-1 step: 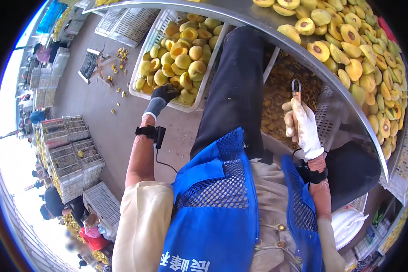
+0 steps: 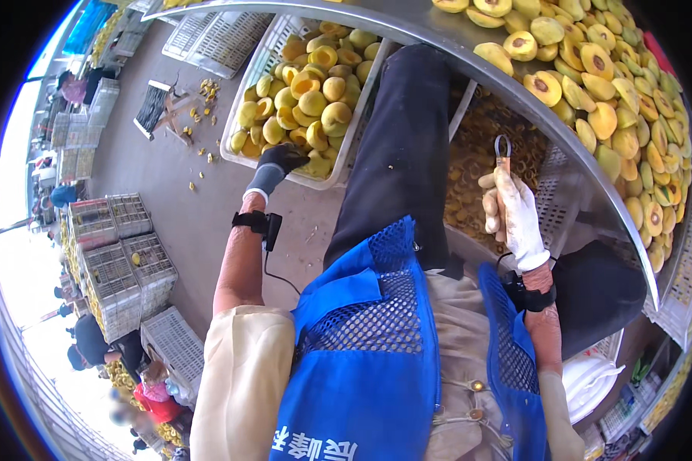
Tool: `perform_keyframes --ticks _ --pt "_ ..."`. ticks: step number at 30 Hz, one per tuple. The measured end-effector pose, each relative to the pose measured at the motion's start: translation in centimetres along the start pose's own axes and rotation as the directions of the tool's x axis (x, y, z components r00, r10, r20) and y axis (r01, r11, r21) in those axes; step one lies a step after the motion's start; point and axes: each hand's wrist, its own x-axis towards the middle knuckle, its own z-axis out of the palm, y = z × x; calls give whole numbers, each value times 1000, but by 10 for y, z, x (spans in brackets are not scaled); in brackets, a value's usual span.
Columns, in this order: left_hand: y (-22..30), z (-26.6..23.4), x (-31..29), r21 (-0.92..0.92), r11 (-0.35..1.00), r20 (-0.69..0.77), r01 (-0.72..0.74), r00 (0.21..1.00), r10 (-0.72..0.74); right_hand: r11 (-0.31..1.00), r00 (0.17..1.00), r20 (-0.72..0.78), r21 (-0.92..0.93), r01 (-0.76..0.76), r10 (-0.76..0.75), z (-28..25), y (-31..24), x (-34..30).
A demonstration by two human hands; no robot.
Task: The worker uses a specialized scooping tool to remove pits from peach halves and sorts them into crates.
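My left hand (image 2: 283,159), in a dark glove with a grey cuff, is at the near rim of a white plastic crate (image 2: 321,182). It touches or nearly touches the halved yellow peaches (image 2: 312,102) heaped there; its dark fingers blend together, so their grip is unclear. My right hand (image 2: 517,207), in a stained white glove, is closed round the slim handle of a pitting tool (image 2: 503,146). The tool's metal loop points away from me, with nothing in it. Beyond it, peach halves with pits showing (image 2: 597,60) cover the metal table (image 2: 438,38).
Below the table edge, a container holds brownish scooped-out pieces (image 2: 488,146). Stacked crates (image 2: 115,276) stand on the left, with people (image 2: 92,342) nearby. Fruit scraps (image 2: 209,91) lie on the floor beside a small overturned stool (image 2: 161,111). A white sack (image 2: 592,384) lies at the lower right.
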Motion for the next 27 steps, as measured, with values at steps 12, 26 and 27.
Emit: perform_keyframes --ticks 12,26,27 --pt "33 32 9 255 967 184 -4 982 -44 984 987 -57 -86 -155 150 11 7 16" --pt "45 16 6 -255 897 81 361 932 -352 997 998 43 -60 -45 47 8 9 -2" --pt "52 14 9 -260 898 78 354 935 -346 998 998 47 -40 -41 42 2 10 -2"
